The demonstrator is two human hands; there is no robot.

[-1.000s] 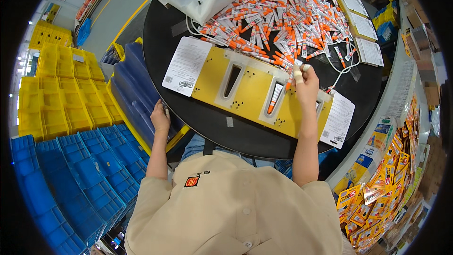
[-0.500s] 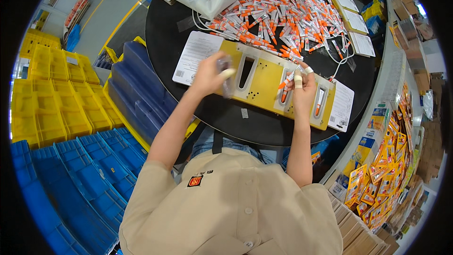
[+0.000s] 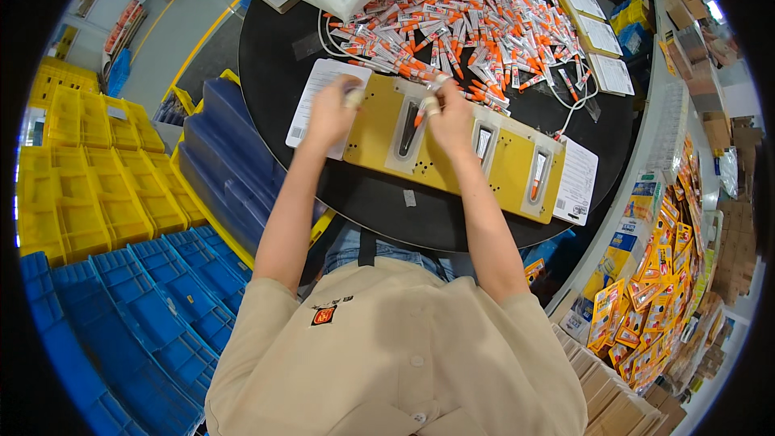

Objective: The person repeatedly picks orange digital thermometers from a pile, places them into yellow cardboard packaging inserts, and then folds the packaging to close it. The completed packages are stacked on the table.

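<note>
Both hands had drawn together over the yellow fixture (image 3: pixel 452 145) since half a second earlier; the right hand (image 3: pixel 452 117) pinched a small orange-tipped tube (image 3: pixel 419 115) above the leftmost slot (image 3: pixel 408 139), its long axis nearly in line with that slot; the left hand (image 3: pixel 333 113) rested curled on the fixture's left end, fingers together, contents unclear; loose tubes (image 3: pixel 476 16) crowded the table (image 3: pixel 274 56) beyond.
</note>
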